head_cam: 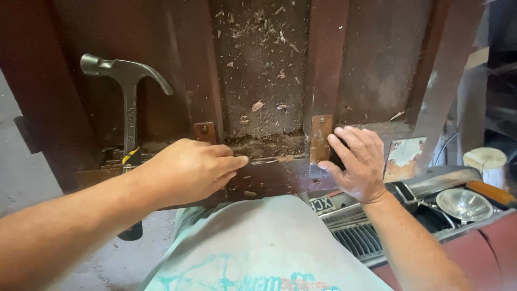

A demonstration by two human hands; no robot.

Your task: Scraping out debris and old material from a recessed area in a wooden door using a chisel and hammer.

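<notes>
My left hand (191, 170) is closed around a thin metal tool (265, 160) whose tip lies along the near rail of a dark red-brown wooden door frame (280, 178). My right hand (358, 161) rests with fingers spread on the rail, beside a rusty metal bracket (321, 138) nailed over the joint. A second small bracket (204, 132) sits left of the recessed panel (261, 70), which is littered with wood chips and dust.
A steel claw hammer (128, 102) lies on the frame at the left, its handle pointing towards me. An old car front with grille (355, 234) and round headlamp (463, 203) sits at the lower right. Grey concrete floor (16, 167) shows at the left.
</notes>
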